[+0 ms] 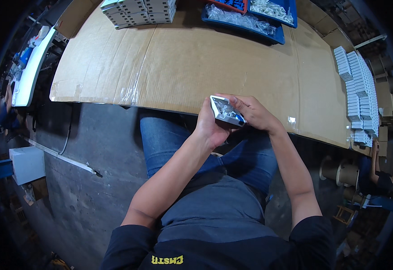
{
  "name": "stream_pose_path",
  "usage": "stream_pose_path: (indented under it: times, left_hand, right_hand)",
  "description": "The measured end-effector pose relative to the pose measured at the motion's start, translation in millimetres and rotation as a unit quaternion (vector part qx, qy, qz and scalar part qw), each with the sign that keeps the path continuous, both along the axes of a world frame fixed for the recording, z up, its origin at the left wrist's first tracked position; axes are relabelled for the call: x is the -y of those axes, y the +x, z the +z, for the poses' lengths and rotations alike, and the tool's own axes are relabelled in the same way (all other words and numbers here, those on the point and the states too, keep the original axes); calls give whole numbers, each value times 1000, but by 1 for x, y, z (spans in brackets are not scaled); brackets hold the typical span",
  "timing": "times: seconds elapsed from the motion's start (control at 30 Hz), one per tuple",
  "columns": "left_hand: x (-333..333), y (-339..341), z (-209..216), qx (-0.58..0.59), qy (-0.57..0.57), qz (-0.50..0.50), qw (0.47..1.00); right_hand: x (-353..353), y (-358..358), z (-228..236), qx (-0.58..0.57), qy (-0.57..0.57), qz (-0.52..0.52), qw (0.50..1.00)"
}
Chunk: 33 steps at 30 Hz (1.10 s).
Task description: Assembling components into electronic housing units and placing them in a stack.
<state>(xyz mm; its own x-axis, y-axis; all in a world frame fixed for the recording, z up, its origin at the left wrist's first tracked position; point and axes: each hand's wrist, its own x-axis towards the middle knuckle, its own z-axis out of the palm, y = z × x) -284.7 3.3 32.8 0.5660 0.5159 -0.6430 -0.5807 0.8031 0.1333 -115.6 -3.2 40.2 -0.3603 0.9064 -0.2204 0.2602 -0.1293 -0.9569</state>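
Just off the near edge of the table, above my lap, I hold a small white open plastic case [222,113]. Inside it are clear and whitish small parts, with a blue piece near its right end. My left hand [209,127] wraps around the left side and underside. Over the right side lies my right hand [256,113], its thumb and fingers pressed at the rim. The fingers beneath the case are partly hidden.
Cardboard [196,63] covers the table. Stacked white housings [139,12] stand at the far left. Farther right, a blue tray [241,22] holds clear parts, beside trays of white and blue pieces. White units [360,90] are stacked on the right. Other people work at both sides.
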Motion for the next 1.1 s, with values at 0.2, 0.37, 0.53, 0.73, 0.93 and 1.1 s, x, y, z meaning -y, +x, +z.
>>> stream_pose_path:
  times: [0.2, 0.37, 0.53, 0.73, 0.93, 1.1]
  left_hand:
    - [-2, -1, 1, -34, -13, -10, 999]
    - [-1, -4, 4, -56, 3, -14, 998]
    - [-1, -6, 9, -59, 33, -7, 998]
    - [0, -4, 4, -117, 74, 15, 990]
    - [-3, -8, 12, -123, 96, 9, 988]
    - [-1, -7, 6, -97, 126, -2, 987]
  right_hand:
    - [5, -5, 6, 72, 33, 19, 997]
    - [17, -12, 1, 110, 102, 11, 989]
    - [21, -11, 5, 119, 162, 30, 979]
    - [29, -16, -1, 185, 243, 27, 952]
    - [31, -15, 0, 146, 321, 12, 935]
    - [29, -10, -3, 130, 360, 4, 924]
